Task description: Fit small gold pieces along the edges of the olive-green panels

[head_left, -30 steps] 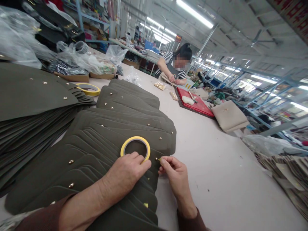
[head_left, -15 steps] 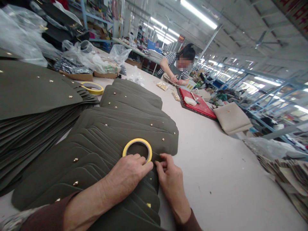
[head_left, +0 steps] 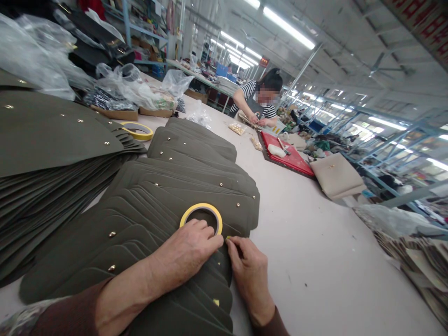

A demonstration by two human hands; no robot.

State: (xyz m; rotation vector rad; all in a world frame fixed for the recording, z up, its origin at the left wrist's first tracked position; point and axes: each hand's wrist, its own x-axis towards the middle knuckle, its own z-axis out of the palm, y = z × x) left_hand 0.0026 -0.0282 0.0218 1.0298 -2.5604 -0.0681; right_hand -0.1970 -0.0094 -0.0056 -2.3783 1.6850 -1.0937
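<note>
A roll of yellow tape (head_left: 200,206) stands over the dark olive panels, and my left hand (head_left: 191,245) is closed on its lower edge. Just to the right, my right hand (head_left: 249,263) pinches a small yellow tape piece (head_left: 228,238) between thumb and forefinger, close to the panels' right edge. Under both hands lies a fanned row of olive panels (head_left: 140,205) with small gold studs. Another yellow bit (head_left: 216,303) sticks to a panel below my hands. My left fingertips are partly hidden behind the roll.
A second tape roll (head_left: 138,131) lies by another olive stack (head_left: 52,135) at left. Across the table a person (head_left: 257,100) works beside a red board (head_left: 285,151). A beige piece (head_left: 338,175) sits at the table's right edge; plastic bags (head_left: 129,86) are heaped at back left.
My right hand has come down slightly, and a yellow tape piece now shows at its fingertips. The left hand stays on the roll, almost unmoved.
</note>
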